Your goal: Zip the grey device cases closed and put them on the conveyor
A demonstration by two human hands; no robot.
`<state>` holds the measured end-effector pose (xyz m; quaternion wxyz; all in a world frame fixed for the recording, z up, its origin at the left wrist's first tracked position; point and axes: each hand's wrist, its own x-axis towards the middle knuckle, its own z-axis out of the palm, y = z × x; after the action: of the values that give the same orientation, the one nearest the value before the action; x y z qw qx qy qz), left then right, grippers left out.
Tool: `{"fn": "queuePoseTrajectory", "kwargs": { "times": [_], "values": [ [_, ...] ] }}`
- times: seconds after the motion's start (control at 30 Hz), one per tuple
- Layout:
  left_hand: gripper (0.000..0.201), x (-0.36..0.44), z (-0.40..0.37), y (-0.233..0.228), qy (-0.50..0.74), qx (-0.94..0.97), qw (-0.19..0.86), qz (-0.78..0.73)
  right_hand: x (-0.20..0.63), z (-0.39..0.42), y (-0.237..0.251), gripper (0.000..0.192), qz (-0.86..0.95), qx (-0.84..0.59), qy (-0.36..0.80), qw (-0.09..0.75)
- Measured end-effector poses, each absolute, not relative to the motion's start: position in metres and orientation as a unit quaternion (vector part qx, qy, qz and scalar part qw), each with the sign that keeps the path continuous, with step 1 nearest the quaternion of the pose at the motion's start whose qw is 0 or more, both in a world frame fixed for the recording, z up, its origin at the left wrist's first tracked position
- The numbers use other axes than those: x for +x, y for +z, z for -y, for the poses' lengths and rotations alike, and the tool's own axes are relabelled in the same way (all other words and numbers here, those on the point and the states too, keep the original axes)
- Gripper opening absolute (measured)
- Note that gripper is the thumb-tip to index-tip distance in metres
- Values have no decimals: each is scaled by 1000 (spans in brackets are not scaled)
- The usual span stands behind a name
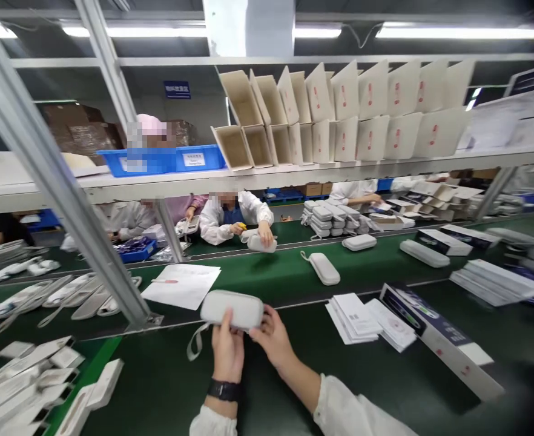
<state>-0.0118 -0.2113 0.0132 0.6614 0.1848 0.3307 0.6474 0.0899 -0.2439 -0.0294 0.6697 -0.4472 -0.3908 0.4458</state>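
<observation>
A light grey zippered case (233, 309) with a wrist strap is held up above the green work surface. My left hand (227, 345) grips its lower side, the thumb across the front; a dark watch is on that wrist. My right hand (273, 339) has its fingers on the case's right end. The strap (195, 343) hangs from the left end. Just beyond, another grey case (324, 268) lies on the green conveyor belt (276, 275). Right of my hands lie white leaflets (353, 317) and a long printed box (444, 339).
A white sheet with a pen (183, 286) lies beside a metal post (98, 242). White trays (31, 381) fill the lower left. Overhead, a shelf (294, 169) carries open boxes (339, 115) and blue bins (198, 158). Across the belt, a co-worker's hand (266, 233) holds another case.
</observation>
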Motion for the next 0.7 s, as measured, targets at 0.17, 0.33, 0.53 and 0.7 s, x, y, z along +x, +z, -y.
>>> {"fn": "queuePoseTrajectory", "kwargs": {
  "times": [0.17,0.33,0.53,0.7],
  "values": [
    [52,-14,215,17,692,177,611,-341,82,251,-43,24,492,-562,329,578],
    [54,-4,225,21,710,191,574,-360,76,250,-35,21,498,-591,278,571],
    [54,10,233,21,746,200,512,-375,71,257,-32,23,502,-578,284,578],
    [60,3,233,29,756,219,514,-342,84,267,-33,28,655,-575,82,483]
  ]
}}
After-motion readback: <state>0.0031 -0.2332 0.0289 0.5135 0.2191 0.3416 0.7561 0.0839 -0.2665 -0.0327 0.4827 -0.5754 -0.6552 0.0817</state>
